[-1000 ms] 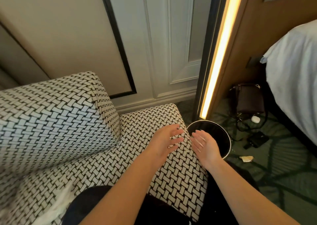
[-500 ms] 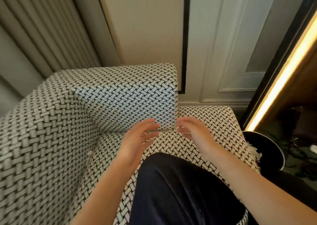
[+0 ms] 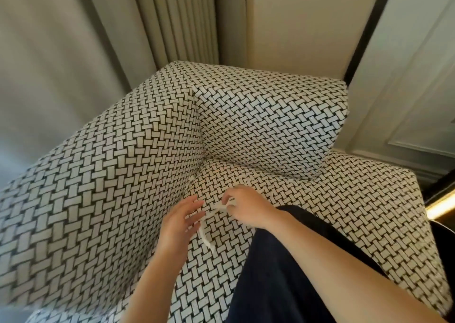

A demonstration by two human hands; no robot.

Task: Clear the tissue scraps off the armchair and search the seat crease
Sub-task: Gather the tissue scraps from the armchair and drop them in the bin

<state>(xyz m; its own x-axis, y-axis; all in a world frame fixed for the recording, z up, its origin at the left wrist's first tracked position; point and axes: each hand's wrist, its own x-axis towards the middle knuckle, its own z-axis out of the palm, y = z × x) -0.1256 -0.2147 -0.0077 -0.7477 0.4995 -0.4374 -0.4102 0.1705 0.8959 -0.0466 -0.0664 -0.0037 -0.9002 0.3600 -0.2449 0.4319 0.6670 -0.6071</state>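
The armchair is covered in black-and-white woven-pattern fabric; its seat, backrest and arm meet at a corner crease. My right hand pinches a thin white tissue scrap just above the seat near that corner. A second long white tissue strip lies on the seat along the crease, below my left hand. My left hand hovers with straight fingers beside the armrest wall, holding nothing.
My dark-trousered knee rests on the seat. Pleated curtains hang behind the chair, and white panelled wall stands to the right. A lit strip and the dark bin rim show at the right edge.
My view swung left from the bin toward the chair's corner. Both hands moved from the seat's front to the crease, and my right hand has taken hold of a tissue scrap.
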